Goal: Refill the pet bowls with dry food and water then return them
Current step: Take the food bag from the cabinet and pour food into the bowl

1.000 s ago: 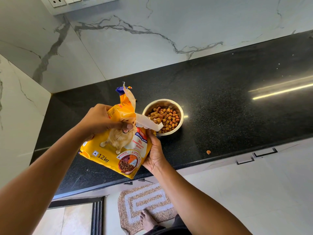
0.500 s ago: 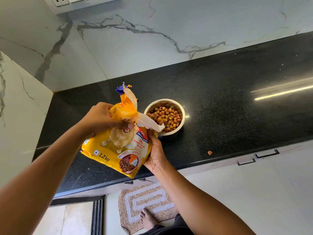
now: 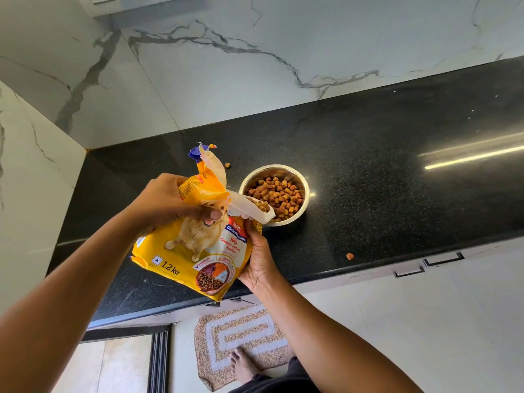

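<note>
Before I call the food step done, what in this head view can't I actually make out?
- How much is left in the bag: the head view sees only its outside.
- Bowl depth: kibble covers the bottom, and the bag's torn flap hides the near rim.
- Right hand fingers: behind the bag.
- A water bowl: none in view.
- Wall switches: cut off by the top edge.
- The bag's small print: too small.

Kibble (image 3: 262, 206) now at bag (image 3: 198, 251) mouth

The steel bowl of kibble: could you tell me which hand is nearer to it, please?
Right. The right hand grips the bag just below the steel bowl; the left hand holds the bag's top, farther left.
</note>
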The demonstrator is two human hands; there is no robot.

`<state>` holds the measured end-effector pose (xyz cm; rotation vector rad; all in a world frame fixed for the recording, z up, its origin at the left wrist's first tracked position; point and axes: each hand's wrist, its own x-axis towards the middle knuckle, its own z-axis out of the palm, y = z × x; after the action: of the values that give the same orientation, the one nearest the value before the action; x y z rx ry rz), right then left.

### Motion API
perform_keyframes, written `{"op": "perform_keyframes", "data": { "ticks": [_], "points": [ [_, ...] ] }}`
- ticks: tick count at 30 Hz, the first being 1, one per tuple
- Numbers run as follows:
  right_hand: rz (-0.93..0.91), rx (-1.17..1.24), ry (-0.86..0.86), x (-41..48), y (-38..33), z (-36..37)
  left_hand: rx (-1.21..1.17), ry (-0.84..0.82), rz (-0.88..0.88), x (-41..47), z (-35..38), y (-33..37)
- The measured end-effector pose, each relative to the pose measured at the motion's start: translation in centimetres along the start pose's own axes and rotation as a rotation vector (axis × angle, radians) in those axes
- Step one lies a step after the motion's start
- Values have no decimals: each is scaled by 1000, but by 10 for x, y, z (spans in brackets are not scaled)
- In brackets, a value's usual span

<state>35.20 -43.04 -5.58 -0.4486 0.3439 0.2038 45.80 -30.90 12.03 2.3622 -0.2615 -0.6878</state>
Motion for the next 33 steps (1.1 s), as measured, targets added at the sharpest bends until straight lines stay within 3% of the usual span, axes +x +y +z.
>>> {"op": "perform_keyframes", "data": {
  "ticks": [19,33],
  "points": [
    [-31,22,46,-1,-3,1,-18,2,31,1,-6,6],
    [-51,-65,49,-10,-21,-8,-278,22,60,-11,10,-30]
  ]
}}
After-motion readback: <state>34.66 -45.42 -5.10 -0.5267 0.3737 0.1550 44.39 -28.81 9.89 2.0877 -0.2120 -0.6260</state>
